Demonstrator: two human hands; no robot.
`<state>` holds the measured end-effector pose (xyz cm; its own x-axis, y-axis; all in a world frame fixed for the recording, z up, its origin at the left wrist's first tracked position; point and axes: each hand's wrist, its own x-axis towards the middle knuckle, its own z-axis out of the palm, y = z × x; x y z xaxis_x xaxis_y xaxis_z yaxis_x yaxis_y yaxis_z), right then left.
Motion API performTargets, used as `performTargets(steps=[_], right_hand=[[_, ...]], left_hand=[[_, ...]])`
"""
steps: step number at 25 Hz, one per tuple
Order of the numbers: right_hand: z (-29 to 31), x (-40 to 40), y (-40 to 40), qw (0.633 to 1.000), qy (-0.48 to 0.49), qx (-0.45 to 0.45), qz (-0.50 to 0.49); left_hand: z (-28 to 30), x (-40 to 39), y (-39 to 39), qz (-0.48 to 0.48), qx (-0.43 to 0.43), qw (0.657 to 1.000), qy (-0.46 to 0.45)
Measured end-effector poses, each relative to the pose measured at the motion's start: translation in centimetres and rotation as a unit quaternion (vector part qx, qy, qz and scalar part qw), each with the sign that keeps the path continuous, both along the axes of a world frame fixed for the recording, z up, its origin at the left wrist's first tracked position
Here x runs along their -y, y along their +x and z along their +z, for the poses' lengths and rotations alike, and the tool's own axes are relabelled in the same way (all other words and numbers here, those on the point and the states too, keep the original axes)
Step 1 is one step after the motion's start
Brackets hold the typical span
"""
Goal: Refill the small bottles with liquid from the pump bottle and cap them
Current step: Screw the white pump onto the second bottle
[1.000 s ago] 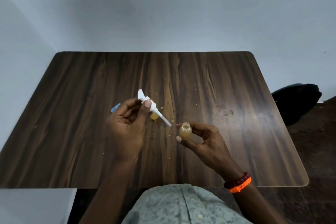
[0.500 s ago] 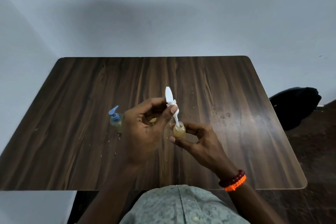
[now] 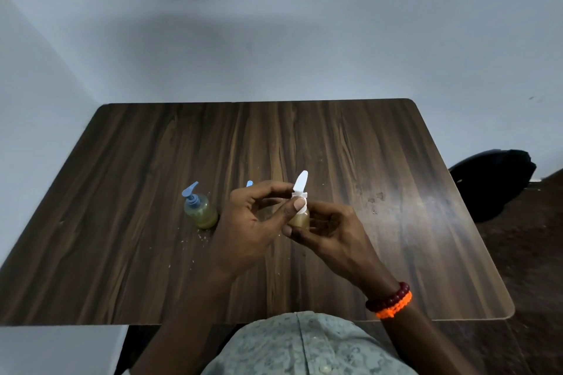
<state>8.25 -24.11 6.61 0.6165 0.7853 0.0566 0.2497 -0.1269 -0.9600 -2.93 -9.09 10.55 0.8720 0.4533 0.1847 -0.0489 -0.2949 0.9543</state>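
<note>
My right hand grips a small bottle of yellowish liquid above the middle of the table. My left hand pinches a white pump cap that sits upright on this bottle's neck, nozzle pointing up. A second small bottle with a blue pump cap stands on the table to the left of my hands. Behind my left hand a blue nozzle tip shows; the rest of that item is hidden.
The dark wooden table has small crumbs and spots near the bottles and right of centre. A black bag lies on the floor beyond the right edge. Grey walls close in behind and on the left.
My left hand has brought the white pump cap from the left and lowered its tube fully into the bottle in my right hand; the cap now rests on the neck.
</note>
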Motion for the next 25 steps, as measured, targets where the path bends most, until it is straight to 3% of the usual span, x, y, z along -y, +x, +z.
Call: performTargets(steps=[9, 15, 25], right_hand=[[0.4, 0.0, 0.0, 1.000, 0.025, -0.004, 0.008], [1.3, -0.4, 1.0, 0.999, 0.025, 0.043, 0.012], [1.4, -1.1, 1.1, 0.999, 0.023, 0.046, 0.001]], left_hand=[[0.0, -0.2, -0.1, -0.024, 0.027, 0.999, -0.025], [0.1, -0.6, 0.3, -0.037, 0.023, 0.999, -0.008], [0.8, -0.1, 1.1, 0.059, 0.058, 0.996, 0.023]])
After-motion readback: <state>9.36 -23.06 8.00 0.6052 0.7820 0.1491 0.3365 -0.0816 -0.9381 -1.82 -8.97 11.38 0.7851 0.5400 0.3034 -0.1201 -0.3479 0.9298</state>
